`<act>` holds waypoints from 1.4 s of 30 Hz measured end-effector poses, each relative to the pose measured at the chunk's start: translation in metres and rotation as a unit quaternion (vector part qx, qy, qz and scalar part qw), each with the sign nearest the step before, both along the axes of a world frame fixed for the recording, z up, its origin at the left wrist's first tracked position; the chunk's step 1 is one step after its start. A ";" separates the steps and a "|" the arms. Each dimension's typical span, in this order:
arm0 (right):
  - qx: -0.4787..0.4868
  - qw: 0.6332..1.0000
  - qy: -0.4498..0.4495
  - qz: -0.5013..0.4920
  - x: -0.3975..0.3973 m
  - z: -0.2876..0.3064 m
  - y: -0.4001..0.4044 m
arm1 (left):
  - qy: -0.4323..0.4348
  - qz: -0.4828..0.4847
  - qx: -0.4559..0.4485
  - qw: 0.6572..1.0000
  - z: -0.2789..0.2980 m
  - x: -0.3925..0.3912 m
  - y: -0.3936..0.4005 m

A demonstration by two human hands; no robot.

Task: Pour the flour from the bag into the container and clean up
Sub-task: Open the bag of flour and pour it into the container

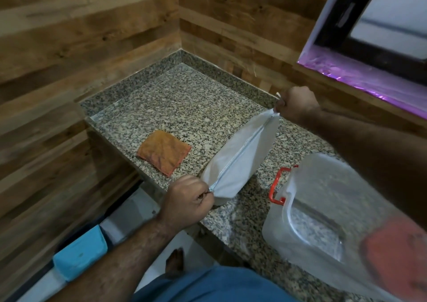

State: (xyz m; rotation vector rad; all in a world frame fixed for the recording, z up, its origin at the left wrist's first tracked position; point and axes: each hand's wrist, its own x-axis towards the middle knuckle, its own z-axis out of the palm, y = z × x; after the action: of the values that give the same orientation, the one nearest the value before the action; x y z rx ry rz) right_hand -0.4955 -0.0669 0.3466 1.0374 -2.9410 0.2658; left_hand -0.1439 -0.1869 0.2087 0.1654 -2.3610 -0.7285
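A white flour bag [242,154] stands on the speckled granite counter [180,98], its zip seam running diagonally along the top. My left hand [188,201] pinches the near end of that seam. My right hand [298,104] grips the far end, and the top is stretched taut between them. The seam looks closed. A clear plastic container [323,209] with red latches [276,186] sits to the right of the bag, partly behind my right forearm, with its lid on and nothing visible inside.
A folded orange cloth [165,154] lies on the counter left of the bag. Wood-panelled walls close the corner behind and to the left. A window [381,31] is at upper right. A blue box [80,258] sits low beyond the counter edge.
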 end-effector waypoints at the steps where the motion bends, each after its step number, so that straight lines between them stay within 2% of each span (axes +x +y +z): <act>1: -0.016 0.999 0.001 -0.032 -0.006 -0.004 0.000 | -0.004 0.000 -0.001 1.000 0.000 -0.001 -0.001; 4: -0.061 0.992 0.005 -0.113 -0.019 -0.011 0.002 | -0.012 -0.010 -0.004 1.000 -0.002 -0.003 -0.005; 9: -0.082 0.980 -0.049 -0.176 -0.015 -0.006 0.003 | -0.033 -0.040 -0.001 0.999 -0.003 -0.007 -0.014; 11: -0.065 0.970 -0.138 -0.190 -0.008 -0.007 0.003 | -0.047 -0.054 0.006 0.997 -0.001 -0.009 -0.017; 13: -0.080 0.925 -0.315 -0.198 0.004 -0.013 0.002 | -0.069 -0.061 0.022 0.996 0.004 -0.011 -0.019; 14: -0.078 0.904 -0.371 -0.199 0.012 -0.016 -0.001 | -0.080 -0.060 0.029 0.995 0.006 -0.013 -0.019; 16: -0.072 0.891 -0.400 -0.199 0.024 -0.028 -0.008 | -0.097 -0.052 0.045 0.993 0.013 -0.020 -0.020; 22: -0.090 0.897 -0.370 -0.226 0.035 -0.054 -0.030 | -0.183 -0.036 0.079 0.979 0.029 -0.046 -0.023; 25: -0.077 0.916 -0.310 -0.245 0.031 -0.060 -0.039 | -0.218 -0.074 0.034 0.973 0.033 -0.053 -0.029; 28: -0.019 0.941 -0.242 -0.238 0.032 -0.061 -0.043 | -0.235 -0.110 -0.013 0.966 0.036 -0.059 -0.036; 33: -0.015 0.954 -0.206 -0.218 0.042 -0.058 -0.043 | -0.224 -0.153 0.029 0.962 0.034 -0.065 -0.044; 36: 0.035 0.969 -0.155 -0.187 0.048 -0.046 -0.050 | -0.201 -0.182 0.062 0.961 0.039 -0.064 -0.044; 42: 0.019 0.988 -0.064 -0.140 0.057 0.006 -0.059 | -0.167 -0.212 0.045 0.962 0.057 -0.066 -0.030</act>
State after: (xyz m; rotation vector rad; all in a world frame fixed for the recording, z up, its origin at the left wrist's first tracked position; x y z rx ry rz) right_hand -0.4380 -0.1257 0.3523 0.6165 -3.1676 0.2800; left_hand -0.2095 -0.2166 0.2653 -0.2060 -2.7226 -1.0830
